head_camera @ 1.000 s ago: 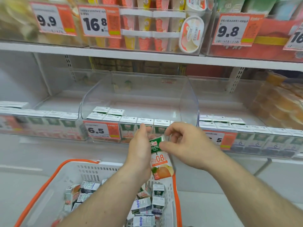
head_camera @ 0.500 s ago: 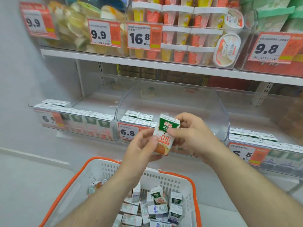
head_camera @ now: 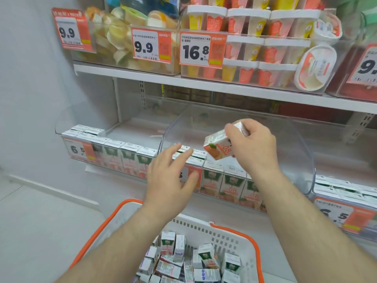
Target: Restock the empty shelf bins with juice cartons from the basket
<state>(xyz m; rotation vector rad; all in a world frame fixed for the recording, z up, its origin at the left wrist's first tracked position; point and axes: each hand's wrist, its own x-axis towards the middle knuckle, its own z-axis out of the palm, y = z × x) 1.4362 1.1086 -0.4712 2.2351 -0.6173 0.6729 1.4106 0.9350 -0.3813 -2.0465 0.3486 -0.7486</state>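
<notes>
My right hand (head_camera: 252, 146) grips a small green, white and orange juice carton (head_camera: 219, 147), tilted over the middle clear shelf bin (head_camera: 295, 152). That bin has a row of upright cartons (head_camera: 230, 182) along its front. Spread and holding nothing, my left hand (head_camera: 170, 178) hovers in front of the bin's price tag. Below, the white basket with orange handles (head_camera: 234, 235) holds several loose juice cartons (head_camera: 183, 260).
A left bin (head_camera: 67, 129) and a right bin (head_camera: 346, 201) hold more cartons behind 6.5 price tags. The upper shelf (head_camera: 204, 86) carries bins of cups and tubs with 9.9 and 16.8 tags. A white wall stands at the left.
My left hand has let go of the carton and opened. My right hand has lifted the carton up and forward over the middle bin and tipped it. The view has shifted left.
</notes>
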